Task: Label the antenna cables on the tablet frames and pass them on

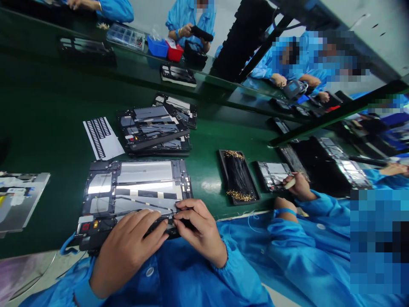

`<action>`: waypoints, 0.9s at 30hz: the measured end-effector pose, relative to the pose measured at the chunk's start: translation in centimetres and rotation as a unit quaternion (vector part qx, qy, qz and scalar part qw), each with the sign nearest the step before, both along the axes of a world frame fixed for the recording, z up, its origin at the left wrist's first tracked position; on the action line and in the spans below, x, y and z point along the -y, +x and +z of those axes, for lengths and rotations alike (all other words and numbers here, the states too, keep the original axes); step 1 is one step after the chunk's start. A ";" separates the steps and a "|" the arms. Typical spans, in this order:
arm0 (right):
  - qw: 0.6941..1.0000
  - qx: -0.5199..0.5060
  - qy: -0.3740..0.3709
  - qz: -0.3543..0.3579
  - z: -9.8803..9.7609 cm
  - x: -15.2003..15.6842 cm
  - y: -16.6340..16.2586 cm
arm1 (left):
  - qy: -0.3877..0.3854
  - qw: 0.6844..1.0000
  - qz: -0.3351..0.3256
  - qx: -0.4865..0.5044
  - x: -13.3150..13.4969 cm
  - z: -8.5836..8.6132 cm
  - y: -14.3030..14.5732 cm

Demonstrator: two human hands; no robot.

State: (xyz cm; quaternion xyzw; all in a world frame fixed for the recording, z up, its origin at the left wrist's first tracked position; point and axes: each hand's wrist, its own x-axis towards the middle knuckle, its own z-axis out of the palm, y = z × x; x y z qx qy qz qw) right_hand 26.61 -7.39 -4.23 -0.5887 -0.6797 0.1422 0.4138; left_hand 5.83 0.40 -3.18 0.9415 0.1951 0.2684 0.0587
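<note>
An opened tablet-like device [143, 171] lies in front of me, its inside facing up with silver panels, a black frame and thin flat strips. My left hand [128, 243] bends over its near edge, fingers close together and tips near the right corner. Opposite it, my right hand [201, 230] has thumb and fingers drawn together at the same edge. The fingertips of both hands almost meet there. Whatever small part sits between them is hidden.
Similar opened devices [153, 128] are stacked behind, beside a white label sheet [110, 143]. A black tray [257, 198] of black cables with gold ends stands to the right. Metal plates [28, 204] lie at left. A co-worker's hand [300, 187] works on another device [275, 172].
</note>
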 end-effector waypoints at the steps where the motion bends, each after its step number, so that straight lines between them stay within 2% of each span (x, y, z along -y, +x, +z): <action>1: 1.000 0.007 0.005 -0.002 0.0 0.0 -0.1 | 0.002 1.000 -0.003 -0.007 0.0 -0.1 -0.1; 7: 0.993 0.100 0.067 0.014 -0.1 0.2 0.1 | 0.022 1.000 -0.007 -0.015 -0.1 -0.1 -0.4; 11: 0.963 0.210 0.158 0.056 -0.6 0.0 0.6 | 0.022 1.000 -0.009 -0.010 -0.1 0.0 -0.3; 13: 0.952 0.224 0.198 0.066 -0.9 -0.1 0.7 | 0.018 1.000 -0.010 -0.012 -0.1 0.0 -0.3; 16: 0.959 0.190 0.203 0.062 -1.1 -0.3 0.6 | 0.012 1.000 -0.006 -0.021 -0.1 0.2 -0.2; 20: 0.990 0.040 0.132 0.023 -1.3 -0.5 0.3 | -0.033 0.999 0.002 -0.023 -0.3 0.8 0.4; 22: 0.994 -0.023 0.104 0.009 -1.4 -0.5 0.2 | -0.073 0.997 0.011 -0.021 -0.4 1.1 1.0; 27: 0.995 -0.025 0.101 0.005 -2.1 -0.5 0.2 | -0.157 0.986 0.057 -0.028 -0.4 1.0 2.1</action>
